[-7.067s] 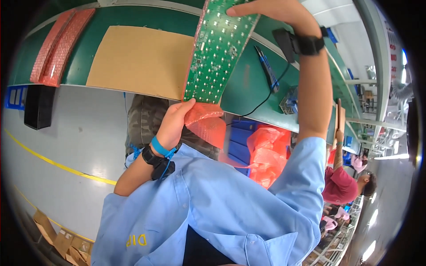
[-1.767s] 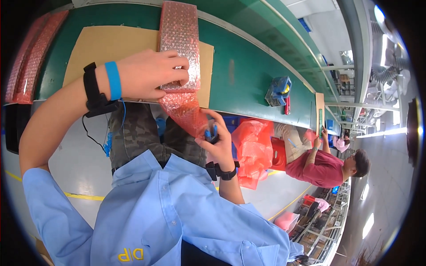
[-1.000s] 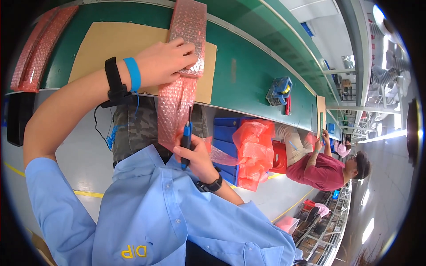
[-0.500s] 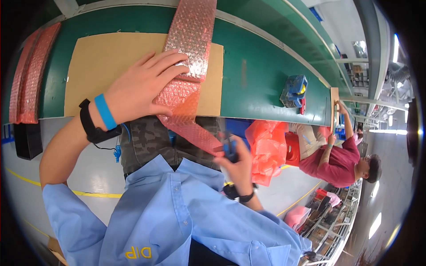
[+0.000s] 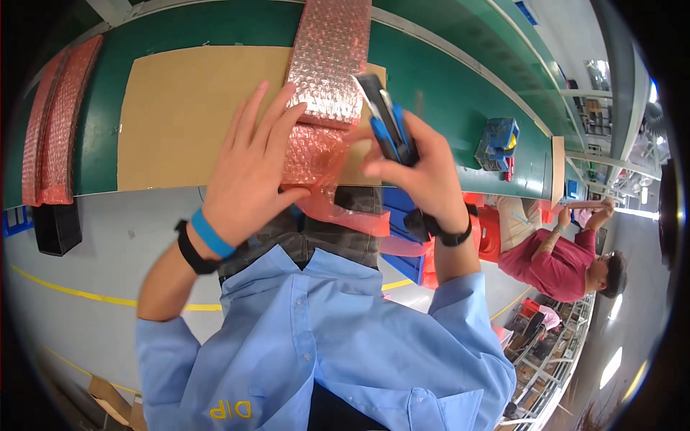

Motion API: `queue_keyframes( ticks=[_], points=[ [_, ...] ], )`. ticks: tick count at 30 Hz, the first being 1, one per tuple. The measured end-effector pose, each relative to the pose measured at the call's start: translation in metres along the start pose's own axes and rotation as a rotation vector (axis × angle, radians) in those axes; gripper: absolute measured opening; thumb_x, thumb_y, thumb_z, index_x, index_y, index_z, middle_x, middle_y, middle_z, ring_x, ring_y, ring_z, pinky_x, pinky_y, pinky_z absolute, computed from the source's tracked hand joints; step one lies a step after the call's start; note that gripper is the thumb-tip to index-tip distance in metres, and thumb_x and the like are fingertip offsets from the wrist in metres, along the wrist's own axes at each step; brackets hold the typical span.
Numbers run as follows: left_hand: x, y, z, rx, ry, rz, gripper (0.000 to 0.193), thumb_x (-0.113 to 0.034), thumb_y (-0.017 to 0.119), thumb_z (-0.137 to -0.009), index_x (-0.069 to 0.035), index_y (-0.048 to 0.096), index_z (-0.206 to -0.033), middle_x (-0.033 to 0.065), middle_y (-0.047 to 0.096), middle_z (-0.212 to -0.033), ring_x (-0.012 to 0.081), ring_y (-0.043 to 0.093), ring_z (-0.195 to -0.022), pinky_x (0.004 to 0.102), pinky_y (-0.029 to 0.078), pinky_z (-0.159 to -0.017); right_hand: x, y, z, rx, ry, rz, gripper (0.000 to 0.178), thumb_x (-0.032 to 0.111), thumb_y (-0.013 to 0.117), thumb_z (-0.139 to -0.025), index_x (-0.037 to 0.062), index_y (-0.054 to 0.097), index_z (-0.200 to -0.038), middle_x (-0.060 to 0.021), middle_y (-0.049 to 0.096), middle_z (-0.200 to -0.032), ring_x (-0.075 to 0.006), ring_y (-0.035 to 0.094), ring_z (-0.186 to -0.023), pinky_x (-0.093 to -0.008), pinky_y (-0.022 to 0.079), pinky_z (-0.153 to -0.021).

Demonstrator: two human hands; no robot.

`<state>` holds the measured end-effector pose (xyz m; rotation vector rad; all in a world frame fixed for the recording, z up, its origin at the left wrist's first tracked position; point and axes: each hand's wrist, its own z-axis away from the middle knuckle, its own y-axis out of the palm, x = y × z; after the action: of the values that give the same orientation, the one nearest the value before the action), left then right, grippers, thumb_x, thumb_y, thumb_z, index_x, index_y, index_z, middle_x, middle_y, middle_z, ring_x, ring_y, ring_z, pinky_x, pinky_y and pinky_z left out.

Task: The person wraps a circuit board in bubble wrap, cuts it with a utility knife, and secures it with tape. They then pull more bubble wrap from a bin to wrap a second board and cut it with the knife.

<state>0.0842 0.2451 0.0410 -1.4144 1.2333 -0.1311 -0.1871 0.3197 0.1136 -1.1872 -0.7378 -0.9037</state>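
Fingers, head view. Left hand [image 5: 248, 176], centre of the frame: spread wide, palm down, fingertips at the parcel's left edge, thumb by the flap. Right hand [image 5: 424, 169], right of centre: curled round a blue-and-black slim utility knife [image 5: 389, 129], raised and slanting up to the left; exposed blade length cannot be told.

Long flat parcel in pink, glossy bubble wrap [image 5: 330, 61]: upper centre, lying across a tan rectangular cardboard sheet [image 5: 201, 122] on the green worktop [image 5: 442, 86]. Lower end: crinkled pink bubble-wrap flap [image 5: 309, 159]. Loose pink bubble-wrap strip [image 5: 352, 221]: hanging below the worktop edge.

Two narrow pink bubble-wrapped parcels [image 5: 61, 126]: upper left. Small blue plastic bin [image 5: 497, 144]: right of centre, upper half.

Handling notes, by judgement: the wrap looks slack and springy, so hold the flap flat and taut under the spread fingers. Keep the left thumb out of the blade's line. Any cut is best made shallow, over the cardboard, clear of the parcel's body. Retract the blade before the knife crosses the left hand or the lap.
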Motion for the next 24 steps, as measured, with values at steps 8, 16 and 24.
queue_keyframes(
  ticks=[8,16,24],
  points=[
    [-0.031,0.066,0.106,-0.271,-0.642,0.774,0.041,-0.007,0.081,-0.093,-0.002,0.064,-0.13,0.0117,0.07,-0.129,0.0292,0.066,-0.126,0.0401,0.051,-0.109,0.011,-0.003,-0.07,0.009,-0.238,0.113,0.035,0.015,0.089,-0.093,0.0002,0.073,-0.121,-0.0044,0.082,-0.109,-0.007,0.072,-0.092,-0.028,0.059,-0.081],
    [-0.046,0.098,0.084,-0.194,-0.761,1.597,0.029,-0.007,0.081,-0.099,-0.004,0.067,-0.124,0.0045,0.072,-0.123,0.0108,0.065,-0.107,0.0303,0.054,-0.09,0.009,0.006,-0.104,0.092,-0.211,0.301,0.031,0.016,0.088,-0.094,0.0013,0.074,-0.117,-0.0029,0.083,-0.109,-0.0077,0.072,-0.091,-0.0278,0.06,-0.078],
    [-0.069,0.081,0.123,-0.149,-0.733,1.115,0.026,-0.006,0.079,-0.1,-0.001,0.063,-0.12,0.0037,0.073,-0.1,0.0069,0.067,-0.094,0.0264,0.054,-0.082,0.001,0.011,-0.096,-0.004,-0.401,0.543,0.04,0.024,0.092,-0.089,0.0022,0.073,-0.117,-0.0114,0.077,-0.091,-0.0192,0.073,-0.079,-0.0334,0.056,-0.071]
  ],
)
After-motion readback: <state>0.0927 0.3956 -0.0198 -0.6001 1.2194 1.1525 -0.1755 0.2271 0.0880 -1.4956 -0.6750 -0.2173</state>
